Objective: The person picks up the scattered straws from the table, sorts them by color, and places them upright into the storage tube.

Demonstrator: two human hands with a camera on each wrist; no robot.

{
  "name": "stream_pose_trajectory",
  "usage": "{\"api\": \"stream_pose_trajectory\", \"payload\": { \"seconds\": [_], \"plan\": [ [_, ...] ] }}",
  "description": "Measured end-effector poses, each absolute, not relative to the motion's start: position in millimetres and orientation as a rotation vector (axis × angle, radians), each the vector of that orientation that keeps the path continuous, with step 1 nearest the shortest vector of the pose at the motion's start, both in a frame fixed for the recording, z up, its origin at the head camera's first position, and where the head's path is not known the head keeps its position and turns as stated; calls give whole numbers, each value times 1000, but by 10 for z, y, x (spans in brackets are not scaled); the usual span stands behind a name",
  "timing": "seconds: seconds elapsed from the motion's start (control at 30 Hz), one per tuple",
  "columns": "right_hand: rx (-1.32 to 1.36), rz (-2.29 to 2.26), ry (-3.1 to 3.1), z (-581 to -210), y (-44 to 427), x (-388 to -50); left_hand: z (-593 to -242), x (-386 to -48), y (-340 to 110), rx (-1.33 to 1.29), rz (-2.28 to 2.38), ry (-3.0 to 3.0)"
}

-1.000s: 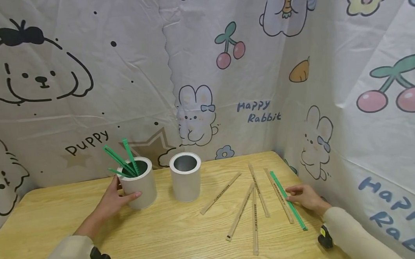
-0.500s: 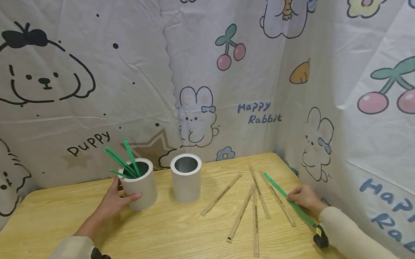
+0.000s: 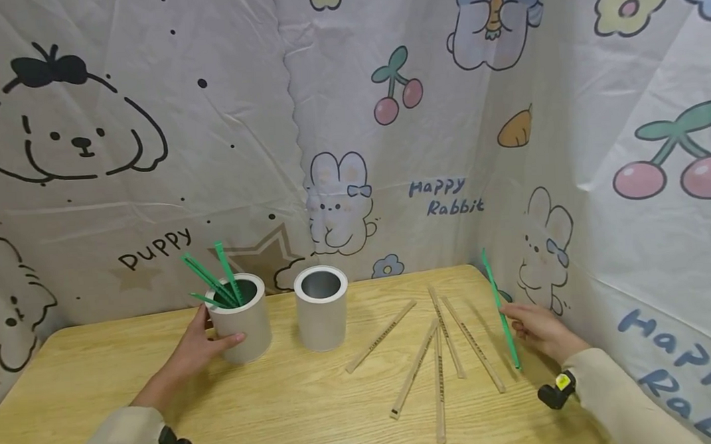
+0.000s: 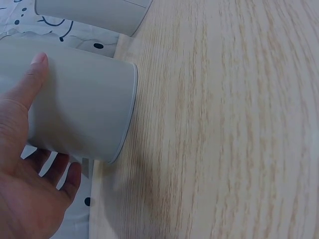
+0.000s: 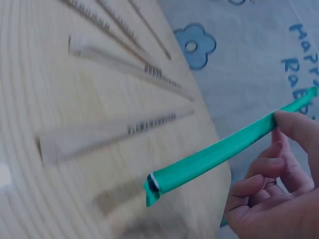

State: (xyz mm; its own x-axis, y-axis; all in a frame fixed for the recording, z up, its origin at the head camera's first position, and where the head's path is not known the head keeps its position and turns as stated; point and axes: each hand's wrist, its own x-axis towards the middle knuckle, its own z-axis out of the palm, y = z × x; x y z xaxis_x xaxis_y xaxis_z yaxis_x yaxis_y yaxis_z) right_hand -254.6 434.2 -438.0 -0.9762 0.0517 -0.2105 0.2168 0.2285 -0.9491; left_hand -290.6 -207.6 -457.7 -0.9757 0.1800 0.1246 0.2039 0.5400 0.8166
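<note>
In the head view my left hand (image 3: 196, 348) grips the left grey cup (image 3: 248, 331), thumb on its front and fingers round its far side. Several green sticks (image 3: 225, 290) lean out of that cup's mouth. At the right, my right hand (image 3: 539, 328) pinches one green stick (image 3: 506, 328) near its middle, raised off the table. The right wrist view shows the same green stick (image 5: 214, 159) between thumb and fingertips. The left wrist view has my left hand (image 4: 30, 174) against the cup (image 4: 84, 99).
A second grey cup (image 3: 322, 321) stands right of the first, with no sticks showing. Several brown paper-wrapped sticks (image 3: 415, 370) lie spread over the table (image 3: 269, 414) between that cup and my right hand. Printed cloth (image 3: 235, 121) hangs behind and at the right.
My right hand has lifted the green stick off the table beside the brown sticks and turned it more upright, moving slightly right. My left hand keeps its hold on the cup.
</note>
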Motion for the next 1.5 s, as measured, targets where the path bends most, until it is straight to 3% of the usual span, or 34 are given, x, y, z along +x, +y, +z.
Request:
{"api": "stream_pose_trajectory", "payload": {
  "seconds": [0.87, 1.17, 1.5],
  "plan": [
    [27, -2565, 1839, -3550, 2501, -2998, -4608, -2887, -2053, -341, -1471, -2720],
    [8, -2643, 1726, -3153, 1641, -3165, -4592, -2909, -2065, -311, -1493, -2729],
    [27, -2739, 1594, -3033, 633, -3335, -4570, -2918, -2087, -337, -1501, -2700]
  ]
}}
